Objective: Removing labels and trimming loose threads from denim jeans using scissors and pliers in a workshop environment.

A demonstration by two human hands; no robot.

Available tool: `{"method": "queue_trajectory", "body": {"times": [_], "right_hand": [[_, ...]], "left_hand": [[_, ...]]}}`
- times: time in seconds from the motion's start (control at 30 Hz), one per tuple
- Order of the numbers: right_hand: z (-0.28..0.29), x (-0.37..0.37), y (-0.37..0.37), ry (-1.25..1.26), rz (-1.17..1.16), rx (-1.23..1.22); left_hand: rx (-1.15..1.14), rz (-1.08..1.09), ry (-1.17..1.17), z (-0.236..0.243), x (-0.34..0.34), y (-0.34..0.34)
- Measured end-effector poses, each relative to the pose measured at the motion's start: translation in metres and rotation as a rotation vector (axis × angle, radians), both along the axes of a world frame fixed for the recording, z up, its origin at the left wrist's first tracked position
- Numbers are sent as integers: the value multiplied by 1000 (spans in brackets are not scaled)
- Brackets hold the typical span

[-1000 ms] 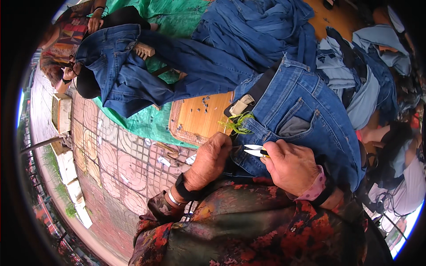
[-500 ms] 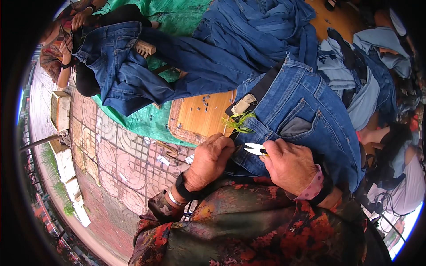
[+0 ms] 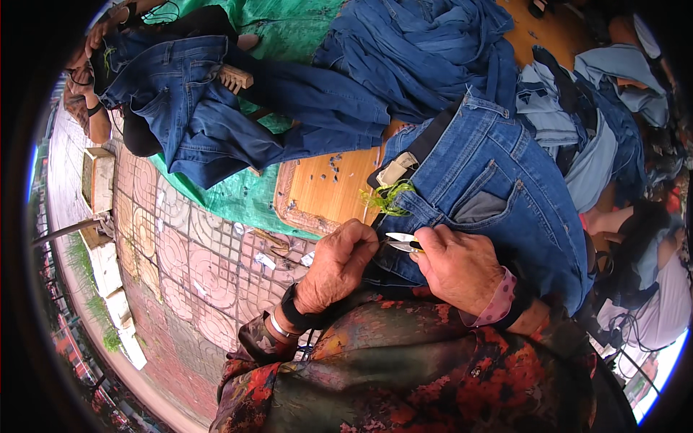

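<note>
Blue jeans (image 3: 516, 209) lie spread before me, with a dark waistband, a pale tag (image 3: 395, 169) and a tuft of yellow-green strands (image 3: 391, 196) at their edge. My left hand (image 3: 333, 263) is pinched at the left edge of the jeans; whatever it grips, perhaps a fine thread, is too small to make out. My right hand (image 3: 456, 268) is closed on small white thread snips (image 3: 398, 241), whose tips point left, close beside my left fingertips.
More jeans (image 3: 191, 108), a denim pile (image 3: 411, 43) and lighter denim (image 3: 599, 130) surround a wooden board (image 3: 303, 195) on a green tarp (image 3: 278, 29). Another person's hands (image 3: 90, 79) hold jeans at upper left. Paving (image 3: 195, 260) and white blocks (image 3: 112, 274) are at left.
My right hand and the snips have moved slightly left and up, nearer my left fingertips. The other person's hands have risen with their jeans, shifting toward the upper left.
</note>
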State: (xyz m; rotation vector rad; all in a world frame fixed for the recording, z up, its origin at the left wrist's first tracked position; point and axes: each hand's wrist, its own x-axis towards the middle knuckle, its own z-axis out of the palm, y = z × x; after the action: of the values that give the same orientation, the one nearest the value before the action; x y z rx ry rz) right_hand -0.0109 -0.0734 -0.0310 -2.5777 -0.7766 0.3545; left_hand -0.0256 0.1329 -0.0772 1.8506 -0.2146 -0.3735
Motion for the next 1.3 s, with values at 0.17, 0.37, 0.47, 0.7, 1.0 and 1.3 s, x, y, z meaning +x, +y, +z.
{"method": "queue_trajectory", "body": {"times": [0.17,0.37,0.47,0.7,1.0,1.3], "right_hand": [[-1,-1,0,-17,1,-1],[-4,-2,-1,-44,4,17],[-4,-2,-2,-33,2,22],[-5,-2,-3,-38,-8,45],[-4,-1,-2,-16,-20,4],[-3,-1,-3,36,-33,36]], "left_hand": [[-4,-9,-11,-1,-1,1],[-1,-15,-7,-2,-1,0],[-2,-25,-21,-3,0,0],[108,-23,-137,-6,0,-4],[99,8,-69,-6,2,-7],[41,8,-42,0,1,-3]]}}
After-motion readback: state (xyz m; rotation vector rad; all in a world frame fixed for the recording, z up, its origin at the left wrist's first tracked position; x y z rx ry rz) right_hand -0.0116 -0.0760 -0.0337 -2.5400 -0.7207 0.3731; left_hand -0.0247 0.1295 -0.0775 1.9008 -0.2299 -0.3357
